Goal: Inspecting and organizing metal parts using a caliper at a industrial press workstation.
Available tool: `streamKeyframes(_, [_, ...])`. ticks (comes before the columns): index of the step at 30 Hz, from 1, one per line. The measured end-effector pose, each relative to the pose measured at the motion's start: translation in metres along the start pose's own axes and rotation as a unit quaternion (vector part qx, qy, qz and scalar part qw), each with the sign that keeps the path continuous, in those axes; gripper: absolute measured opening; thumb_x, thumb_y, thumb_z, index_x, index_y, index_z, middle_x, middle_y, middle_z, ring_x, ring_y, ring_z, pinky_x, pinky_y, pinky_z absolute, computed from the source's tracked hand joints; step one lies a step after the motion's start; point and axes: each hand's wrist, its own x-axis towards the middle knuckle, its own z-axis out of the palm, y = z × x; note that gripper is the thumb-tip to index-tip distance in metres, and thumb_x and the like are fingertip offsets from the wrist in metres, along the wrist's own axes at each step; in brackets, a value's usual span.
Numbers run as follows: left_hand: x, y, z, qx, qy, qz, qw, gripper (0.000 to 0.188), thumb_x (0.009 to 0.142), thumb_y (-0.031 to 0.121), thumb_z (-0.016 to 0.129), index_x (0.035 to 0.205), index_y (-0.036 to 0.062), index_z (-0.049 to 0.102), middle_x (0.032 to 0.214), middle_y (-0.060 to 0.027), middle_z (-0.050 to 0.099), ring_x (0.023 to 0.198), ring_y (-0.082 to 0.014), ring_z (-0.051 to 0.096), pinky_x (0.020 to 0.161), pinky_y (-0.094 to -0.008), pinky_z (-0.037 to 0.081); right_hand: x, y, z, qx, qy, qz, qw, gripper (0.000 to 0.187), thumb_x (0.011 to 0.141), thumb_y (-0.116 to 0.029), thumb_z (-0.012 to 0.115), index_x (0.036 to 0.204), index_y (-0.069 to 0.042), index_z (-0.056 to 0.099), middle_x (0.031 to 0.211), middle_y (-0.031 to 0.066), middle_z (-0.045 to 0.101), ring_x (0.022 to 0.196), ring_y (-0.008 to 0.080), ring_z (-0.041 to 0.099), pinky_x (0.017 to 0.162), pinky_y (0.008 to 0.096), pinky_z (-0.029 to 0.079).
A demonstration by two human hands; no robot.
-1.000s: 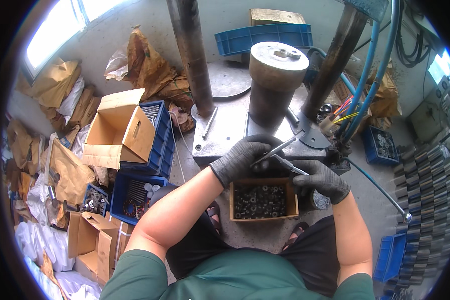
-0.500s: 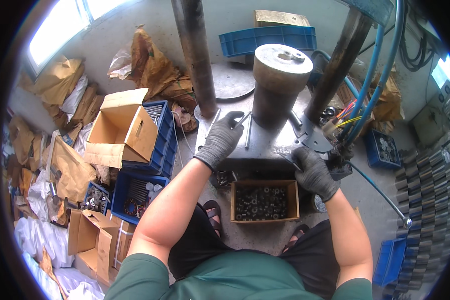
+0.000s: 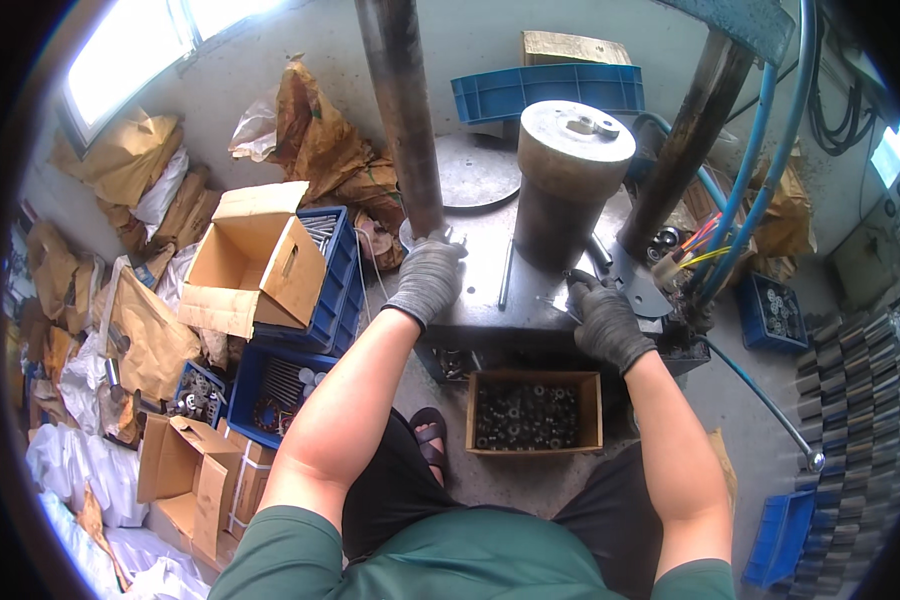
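Observation:
My left hand [image 3: 428, 278], in a grey knit glove, is at the foot of the left steel column [image 3: 405, 130]. Its fingers are curled, and what they hold, if anything, is hidden. My right hand [image 3: 610, 322], gloved in darker grey, is at the front edge of the metal press table [image 3: 475, 300], with its fingers bent together over something too small to make out. Between the hands a thin metal rod [image 3: 506, 275] lies on the table. Behind it stands a thick steel cylinder [image 3: 568, 190] with a wider, pale-topped head. A short metal pin [image 3: 600, 250] rests at the cylinder's right.
Below the table edge sits a box [image 3: 535, 453] of dark small metal parts. To the left are an open cardboard box [image 3: 232, 258] and blue crates [image 3: 260, 395]. At right, blue hoses [image 3: 760, 180] hang beside the right column [image 3: 685, 140]; stacked metal pieces [image 3: 860, 430] stand beyond.
My left hand has moved left toward the column, and the rod seen at its fingertips no longer shows there. My right hand has shifted slightly inward, closer to the cylinder.

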Motion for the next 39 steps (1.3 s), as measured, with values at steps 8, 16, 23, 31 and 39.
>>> streamKeyframes(8, [-0.002, 0.015, 0.008, -0.086, 0.051, 0.010, 0.995, 0.028, 0.087, 0.016, 0.071, 0.114, 0.0093, 0.074, 0.112, -0.0177, 0.067, 0.104, -0.0335, 0.068, 0.095, -0.0427, 0.055, -0.012, 0.001, -0.008, -0.010, -0.028, -0.028, 0.999, 0.025, 0.075, -0.005, 0.067, 0.100, -0.003, 0.067, 0.107, 0.0156, 0.068, 0.104, 0.0393, 0.064, 0.091, 0.0459, 0.054])
streamKeyframes(16, [-0.002, 0.056, 0.014, -0.135, -0.079, -0.031, 0.987, 0.036, 0.091, 0.025, 0.064, 0.125, 0.0132, 0.067, 0.122, -0.0184, 0.063, 0.107, -0.0372, 0.067, 0.096, -0.0474, 0.053, -0.032, 0.000, 0.009, -0.006, 0.104, -0.117, 0.988, 0.015, 0.075, -0.015, 0.073, 0.088, -0.011, 0.066, 0.089, 0.0081, 0.065, 0.091, 0.0316, 0.063, 0.082, 0.0451, 0.050])
streamKeyframes(23, [0.001, 0.057, 0.005, -0.072, -0.060, -0.023, 0.995, 0.040, 0.090, 0.019, 0.063, 0.128, 0.0086, 0.063, 0.117, -0.0218, 0.065, 0.107, -0.0390, 0.067, 0.094, -0.0489, 0.053, -0.036, 0.005, 0.013, 0.073, 0.108, -0.091, 0.987, 0.018, 0.073, -0.005, 0.072, 0.089, -0.010, 0.066, 0.084, 0.0105, 0.066, 0.085, 0.0348, 0.063, 0.084, 0.0470, 0.051])
streamKeyframes(31, [0.006, 0.049, -0.005, -0.367, -0.113, -0.148, 0.911, 0.047, 0.086, 0.008, 0.057, 0.133, 0.0019, 0.058, 0.091, -0.0200, 0.069, 0.087, -0.0301, 0.072, 0.078, -0.0437, 0.059, -0.042, -0.002, 0.006, 0.577, 0.145, 0.138, 0.792, 0.017, 0.085, 0.001, 0.071, 0.098, -0.008, 0.065, 0.084, -0.0003, 0.062, 0.079, 0.0076, 0.058, 0.072, 0.0237, 0.049])
streamKeyframes(39, [-0.032, 0.100, -0.005, -0.758, -0.248, -0.202, 0.568, 0.039, 0.087, 0.003, 0.064, 0.125, 0.0038, 0.058, 0.084, -0.0035, 0.062, 0.066, -0.0120, 0.061, 0.058, -0.0272, 0.051, -0.051, -0.011, -0.008, 0.711, 0.147, 0.183, 0.663, 0.035, 0.081, 0.001, 0.077, 0.114, -0.004, 0.065, 0.089, 0.0009, 0.066, 0.079, 0.0109, 0.062, 0.074, 0.0248, 0.052])
